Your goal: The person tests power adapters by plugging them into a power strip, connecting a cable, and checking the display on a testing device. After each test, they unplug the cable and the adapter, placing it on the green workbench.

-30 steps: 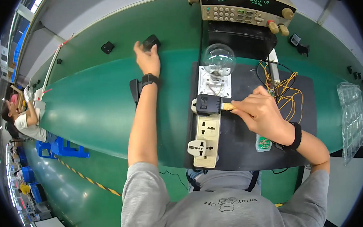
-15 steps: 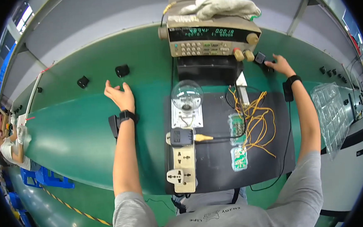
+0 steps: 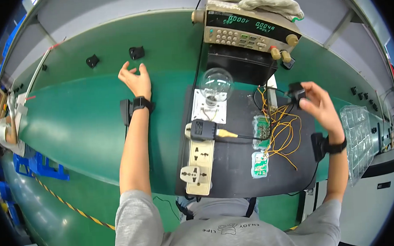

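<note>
My right hand (image 3: 322,106) grips a small black plug-in adapter (image 3: 296,93) between thumb and fingers, over the right edge of the dark mat near a tangle of yellow wires (image 3: 287,131). My left hand (image 3: 136,81) is over the green bench, fingers apart and holding nothing. Just beyond its fingertips lies a black block-shaped adapter (image 3: 136,53), with another black adapter (image 3: 92,61) to its left. On the mat, a black adapter (image 3: 203,130) sits in the cream power strip (image 3: 201,161), joined to a yellow-ended lead (image 3: 227,133).
A clear bulb (image 3: 216,83) stands on a white base behind the strip. Two green circuit boards (image 3: 260,164) lie right of it. A bench power supply (image 3: 250,29) with gloves on top stands behind. At right are a clear plastic tray (image 3: 358,140) and several black adapters (image 3: 361,96).
My right hand has come nearer from beside the power supply, bringing a black adapter. The supply's display reading has changed. My left hand stays near its adapter; the whole view has shifted.
</note>
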`<state>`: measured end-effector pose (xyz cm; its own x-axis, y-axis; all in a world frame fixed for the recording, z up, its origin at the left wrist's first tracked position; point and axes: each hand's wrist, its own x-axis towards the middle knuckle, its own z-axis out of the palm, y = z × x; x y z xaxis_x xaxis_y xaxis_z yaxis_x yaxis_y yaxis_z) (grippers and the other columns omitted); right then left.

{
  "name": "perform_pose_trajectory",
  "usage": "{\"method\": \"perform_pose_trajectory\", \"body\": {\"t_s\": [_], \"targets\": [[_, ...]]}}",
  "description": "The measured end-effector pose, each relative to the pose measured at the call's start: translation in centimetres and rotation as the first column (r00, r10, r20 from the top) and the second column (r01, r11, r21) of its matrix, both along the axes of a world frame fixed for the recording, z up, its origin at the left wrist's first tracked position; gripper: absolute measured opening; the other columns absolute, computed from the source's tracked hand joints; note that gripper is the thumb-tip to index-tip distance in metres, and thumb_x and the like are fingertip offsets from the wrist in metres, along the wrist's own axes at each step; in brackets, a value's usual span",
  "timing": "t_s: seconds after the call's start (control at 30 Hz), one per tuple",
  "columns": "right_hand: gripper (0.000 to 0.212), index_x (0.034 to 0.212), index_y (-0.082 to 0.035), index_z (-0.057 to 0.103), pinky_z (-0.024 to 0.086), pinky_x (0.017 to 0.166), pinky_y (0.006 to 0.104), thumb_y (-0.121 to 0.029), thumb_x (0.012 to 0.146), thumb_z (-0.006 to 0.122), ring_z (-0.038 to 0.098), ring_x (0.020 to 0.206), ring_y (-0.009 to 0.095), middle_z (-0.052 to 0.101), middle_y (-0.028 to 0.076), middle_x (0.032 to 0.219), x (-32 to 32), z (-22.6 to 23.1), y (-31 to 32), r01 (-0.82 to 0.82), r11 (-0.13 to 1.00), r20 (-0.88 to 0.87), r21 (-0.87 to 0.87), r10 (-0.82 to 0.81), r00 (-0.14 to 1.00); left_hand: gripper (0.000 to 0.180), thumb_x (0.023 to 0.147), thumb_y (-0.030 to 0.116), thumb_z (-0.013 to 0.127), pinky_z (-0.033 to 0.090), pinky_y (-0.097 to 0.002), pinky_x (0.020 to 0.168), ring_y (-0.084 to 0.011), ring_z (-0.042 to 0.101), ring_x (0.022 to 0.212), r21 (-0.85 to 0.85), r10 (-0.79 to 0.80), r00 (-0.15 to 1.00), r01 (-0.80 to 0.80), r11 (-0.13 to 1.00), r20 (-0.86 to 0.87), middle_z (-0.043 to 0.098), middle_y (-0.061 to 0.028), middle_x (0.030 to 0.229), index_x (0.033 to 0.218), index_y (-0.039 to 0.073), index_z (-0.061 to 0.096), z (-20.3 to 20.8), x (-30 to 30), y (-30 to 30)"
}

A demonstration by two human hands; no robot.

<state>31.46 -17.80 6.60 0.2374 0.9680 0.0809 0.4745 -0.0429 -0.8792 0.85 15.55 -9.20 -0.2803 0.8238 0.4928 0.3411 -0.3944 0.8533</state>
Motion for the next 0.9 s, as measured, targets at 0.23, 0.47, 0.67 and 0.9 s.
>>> {"method": "perform_pose_trajectory", "body": {"t_s": [0.23,0.47,0.67,0.9], "targets": [[0.048,0.110,-0.001,0.042,0.051,0.079,0.0310,-0.003,0.071,0.069,0.052,0.100,0.018,0.047,0.012,0.115,-12.9,-1.6,-1.3,-0.317,0.938,-0.072,-0.141,0.309,0.948,0.039,0.078,0.017,0.066,0.047,-0.0315,0.077,-0.0191,0.057,0.084,-0.092,-0.118,0.993,0.116,0.989,-0.018,0.040,-0.0152,0.115,0.112,0.002,0.051,-1.5,-1.3,-4.8],[0.050,0.111,0.001,0.043,0.055,0.076,0.0297,0.005,0.068,0.070,0.057,0.101,0.021,0.052,0.015,0.113,-18.2,-3.6,-0.2,-0.380,0.922,0.191,-0.069,0.386,0.902,0.032,0.075,0.016,0.063,0.045,-0.0402,0.081,-0.0348,0.052,0.092,-0.008,-0.221,0.970,0.222,0.975,-0.103,0.041,-0.0200,0.111,0.101,0.001,0.053,0.4,-1.7,-7.0],[0.053,0.115,0.004,0.046,0.055,0.073,0.0308,0.003,0.069,0.072,0.061,0.093,0.025,0.054,0.018,0.111,-19.9,-3.5,0.3,-0.481,0.870,0.351,-0.108,0.486,0.801,0.031,0.077,0.019,0.062,0.047,-0.0303,0.071,-0.0199,0.051,0.086,-0.131,-0.197,0.977,0.186,0.974,-0.078,0.041,-0.0137,0.113,0.102,0.002,0.056,-0.2,-2.4,-7.5],[0.048,0.107,0.009,0.052,0.049,0.057,0.0337,-0.009,0.069,0.073,0.059,0.069,0.031,0.057,0.018,0.091,-22.4,-0.5,1.7,-0.526,0.820,0.678,-0.226,0.520,0.519,0.028,0.077,0.017,0.060,0.047,-0.0398,0.073,-0.0303,0.055,0.083,-0.113,-0.259,0.966,0.256,0.960,-0.018,0.040,-0.0164,0.114,0.100,0.003,0.053,1.2,-1.9,-8.4]]}}
